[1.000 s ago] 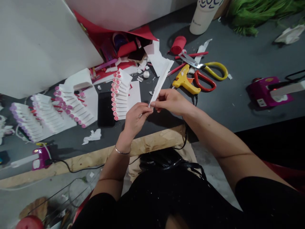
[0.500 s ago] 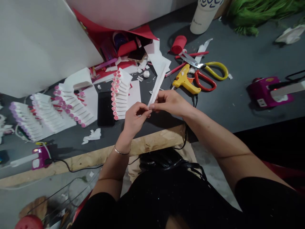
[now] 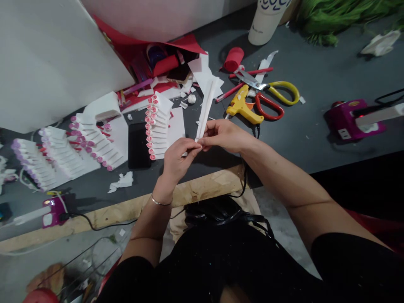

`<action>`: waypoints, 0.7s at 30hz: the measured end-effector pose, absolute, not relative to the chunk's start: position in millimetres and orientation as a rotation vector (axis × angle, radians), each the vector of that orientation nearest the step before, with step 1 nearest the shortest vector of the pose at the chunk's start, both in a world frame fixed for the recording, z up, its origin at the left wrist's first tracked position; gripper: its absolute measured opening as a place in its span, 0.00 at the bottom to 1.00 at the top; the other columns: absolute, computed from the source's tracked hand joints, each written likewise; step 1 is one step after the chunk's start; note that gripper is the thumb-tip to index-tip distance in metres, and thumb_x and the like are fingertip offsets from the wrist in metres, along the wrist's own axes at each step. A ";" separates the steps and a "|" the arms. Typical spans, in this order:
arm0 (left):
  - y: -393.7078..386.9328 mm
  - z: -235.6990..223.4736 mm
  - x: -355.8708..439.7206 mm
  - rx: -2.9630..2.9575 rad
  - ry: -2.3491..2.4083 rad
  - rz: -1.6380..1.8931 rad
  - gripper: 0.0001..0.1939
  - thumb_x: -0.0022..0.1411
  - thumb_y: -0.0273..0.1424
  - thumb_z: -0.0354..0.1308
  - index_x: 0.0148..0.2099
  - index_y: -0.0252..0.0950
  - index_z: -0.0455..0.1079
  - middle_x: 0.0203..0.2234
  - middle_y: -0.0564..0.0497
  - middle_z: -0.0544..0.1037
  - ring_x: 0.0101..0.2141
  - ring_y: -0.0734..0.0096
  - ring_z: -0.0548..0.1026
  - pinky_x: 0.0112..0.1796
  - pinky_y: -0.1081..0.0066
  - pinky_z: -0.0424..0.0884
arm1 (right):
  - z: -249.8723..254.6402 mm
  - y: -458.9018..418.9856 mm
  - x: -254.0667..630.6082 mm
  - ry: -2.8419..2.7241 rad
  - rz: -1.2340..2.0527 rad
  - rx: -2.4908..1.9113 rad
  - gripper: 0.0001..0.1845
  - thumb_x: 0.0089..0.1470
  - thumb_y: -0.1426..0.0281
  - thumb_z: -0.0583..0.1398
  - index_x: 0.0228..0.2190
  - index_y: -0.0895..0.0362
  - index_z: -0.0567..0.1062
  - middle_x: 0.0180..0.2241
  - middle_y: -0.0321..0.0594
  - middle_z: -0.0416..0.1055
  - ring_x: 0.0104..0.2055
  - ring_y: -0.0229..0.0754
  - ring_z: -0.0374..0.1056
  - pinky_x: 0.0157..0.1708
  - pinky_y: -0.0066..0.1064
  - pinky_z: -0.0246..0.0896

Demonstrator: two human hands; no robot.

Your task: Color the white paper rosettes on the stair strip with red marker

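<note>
A long white paper strip [image 3: 206,105] slants up and away from my fingertips. My right hand [image 3: 225,135] pinches its lower end between thumb and fingers. My left hand [image 3: 180,159] is closed in a pinch at the same end, thumb and forefinger meeting on the strip's tip; the fingertips of both hands nearly touch. Left of the hands lies a row of small pink-red paper roses [image 3: 151,126] with white stems. To the right are a yellow glue gun [image 3: 243,105] and scissors [image 3: 260,86] with one yellow and one red handle.
A black phone [image 3: 139,146] lies beside the roses. Purple and lilac flower rows [image 3: 91,143] sit farther left. A red paper roll [image 3: 233,59], a white cup [image 3: 267,25] and green strands [image 3: 341,19] are at the back. Purple power adapters [image 3: 353,122] stand at both sides; torn paper [image 3: 121,182] lies near the edge.
The strip stands slightly more upright in the picture. Both hands stay pinched at its lower end, with only small finger movement. The whole view has shifted a little.
</note>
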State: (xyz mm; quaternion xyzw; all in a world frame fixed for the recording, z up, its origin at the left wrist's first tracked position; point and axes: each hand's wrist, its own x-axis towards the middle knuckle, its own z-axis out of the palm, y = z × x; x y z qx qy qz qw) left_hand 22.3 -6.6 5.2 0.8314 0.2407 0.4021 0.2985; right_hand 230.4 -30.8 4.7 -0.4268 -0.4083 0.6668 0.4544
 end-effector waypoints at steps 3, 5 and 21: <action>-4.4 5.3 17.6 2.356 0.599 1.039 0.05 0.71 0.27 0.67 0.48 0.42 0.82 0.40 0.51 0.86 0.41 0.70 0.84 0.42 0.71 0.79 | 7.0 -29.2 232.1 -0.951 1.702 -1.090 0.25 0.38 0.59 0.82 0.28 0.58 0.78 0.25 0.34 0.80 0.27 0.34 0.77 0.33 0.28 0.81; -2.4 5.7 14.9 2.421 0.579 1.018 0.06 0.73 0.27 0.65 0.49 0.43 0.81 0.41 0.50 0.86 0.40 0.70 0.84 0.42 0.71 0.79 | 9.8 -28.8 232.5 -0.913 1.746 -1.101 0.23 0.37 0.63 0.82 0.26 0.57 0.77 0.24 0.33 0.80 0.27 0.34 0.77 0.33 0.27 0.81; 8.6 11.7 19.6 2.088 0.746 0.769 0.05 0.67 0.29 0.69 0.36 0.37 0.78 0.30 0.52 0.82 0.30 0.72 0.78 0.32 0.74 0.73 | 12.5 -32.9 229.8 -0.951 1.664 -1.107 0.26 0.35 0.58 0.83 0.27 0.57 0.78 0.23 0.34 0.80 0.27 0.34 0.77 0.32 0.27 0.80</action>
